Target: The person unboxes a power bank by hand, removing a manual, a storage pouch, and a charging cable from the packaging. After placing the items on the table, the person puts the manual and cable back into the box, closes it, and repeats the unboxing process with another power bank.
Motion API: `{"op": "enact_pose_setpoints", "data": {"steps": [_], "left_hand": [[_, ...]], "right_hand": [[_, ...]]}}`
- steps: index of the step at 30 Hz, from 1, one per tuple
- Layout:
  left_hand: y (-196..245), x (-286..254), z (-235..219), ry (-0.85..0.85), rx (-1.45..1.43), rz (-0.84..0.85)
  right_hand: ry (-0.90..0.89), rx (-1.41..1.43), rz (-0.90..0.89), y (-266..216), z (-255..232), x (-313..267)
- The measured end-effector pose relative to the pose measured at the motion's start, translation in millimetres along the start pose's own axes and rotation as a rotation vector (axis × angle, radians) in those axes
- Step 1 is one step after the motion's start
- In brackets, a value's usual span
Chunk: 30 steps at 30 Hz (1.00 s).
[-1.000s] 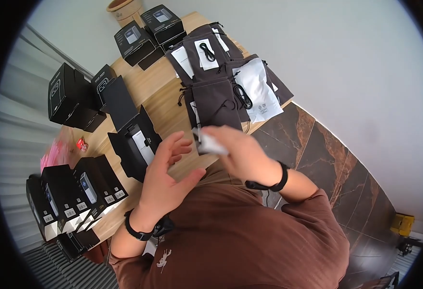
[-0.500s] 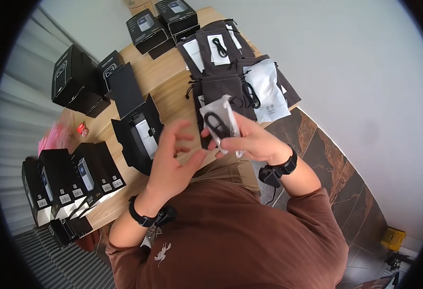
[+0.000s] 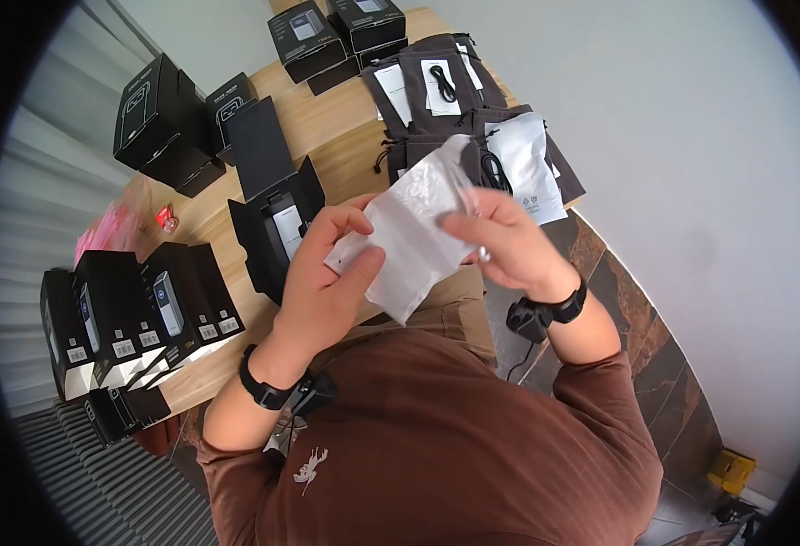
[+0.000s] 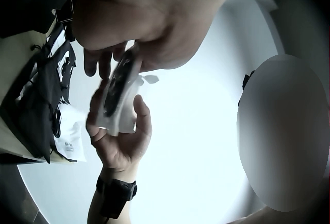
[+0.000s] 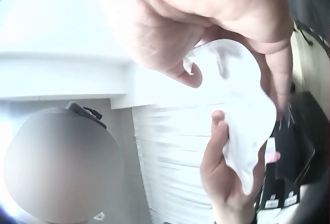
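Both hands hold a white plastic bag in front of the person's body. My left hand pinches the near left end between thumb and fingers. At the opposite edge my right hand grips it, thumb on top. A coiled black cable shows through the plastic in the left wrist view, while the right wrist view shows the bag's pale face. Behind it lie dark drawstring pouches, partly hidden by the bag. An open black box with a white piece inside stands beyond my left hand.
Black printed boxes stand along the left of the wooden table: a tall pair and a front row. More boxes are stacked at the back. A larger white bag and a black cable lie on the pouches.
My right hand has brought the bagged cable up and turned it so its white side shows. My left hand, free before, now pinches its other end.
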<state>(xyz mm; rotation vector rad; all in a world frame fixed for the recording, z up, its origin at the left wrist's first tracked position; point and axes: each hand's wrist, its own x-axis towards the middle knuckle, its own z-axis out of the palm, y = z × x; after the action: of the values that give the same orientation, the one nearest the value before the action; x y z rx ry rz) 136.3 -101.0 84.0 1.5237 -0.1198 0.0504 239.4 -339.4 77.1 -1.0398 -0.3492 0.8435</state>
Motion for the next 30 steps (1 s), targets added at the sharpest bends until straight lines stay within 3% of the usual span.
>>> {"op": "enact_pose_setpoints", "data": {"steps": [3, 6, 7, 10, 11, 14, 15, 18, 21, 25, 27, 30], "left_hand": [[-4.2, -3.1, 2.9, 0.131, 0.081, 0.024], [5.9, -2.6, -6.4, 0.219, 0.794, 0.444], [8.2, -2.4, -6.5, 0.119, 0.631, 0.411], [19.6, -6.5, 15.1, -0.041, 0.236, -0.001], [13.6, -4.6, 18.7, 0.012, 0.236, 0.018], [5.7, 1.8, 7.9, 0.042, 0.242, -0.148], [-0.3, 1.8, 5.7, 0.056, 0.177, -0.185], [-0.2, -2.1, 5.4, 0.075, 0.143, -0.217], [-3.2, -8.5, 8.0, 0.0, 0.135, -0.159], [-5.2, -15.9, 17.0, 0.037, 0.266, -0.089], [-7.8, -18.8, 9.7, 0.03, 0.26, -0.127], [-11.2, -22.7, -1.6, 0.009, 0.198, -0.111]], "right_hand": [[0.112, -0.119, -0.007, -22.6, -1.1, -3.8], [0.23, -0.403, -0.008, -37.3, 11.4, -3.2], [0.233, -0.529, -0.1, -22.2, 6.9, 2.9], [0.197, -0.845, -0.252, -6.2, 23.8, 10.4], [0.162, -0.921, -0.054, -11.5, 32.4, 7.8], [0.068, -1.061, -0.321, 9.6, 42.5, 7.4], [0.069, -0.975, -0.28, 5.7, 51.0, 4.4], [-0.023, -1.124, -0.22, 6.1, 50.9, -2.7], [-0.006, -1.25, -0.319, 16.3, 52.8, -9.1], [-0.089, -1.268, -0.201, 2.1, 59.0, -16.6], [-0.205, -1.262, -0.106, -7.9, 54.9, -13.8], [-0.278, -0.967, 0.032, -14.6, 39.2, -8.2]]}}
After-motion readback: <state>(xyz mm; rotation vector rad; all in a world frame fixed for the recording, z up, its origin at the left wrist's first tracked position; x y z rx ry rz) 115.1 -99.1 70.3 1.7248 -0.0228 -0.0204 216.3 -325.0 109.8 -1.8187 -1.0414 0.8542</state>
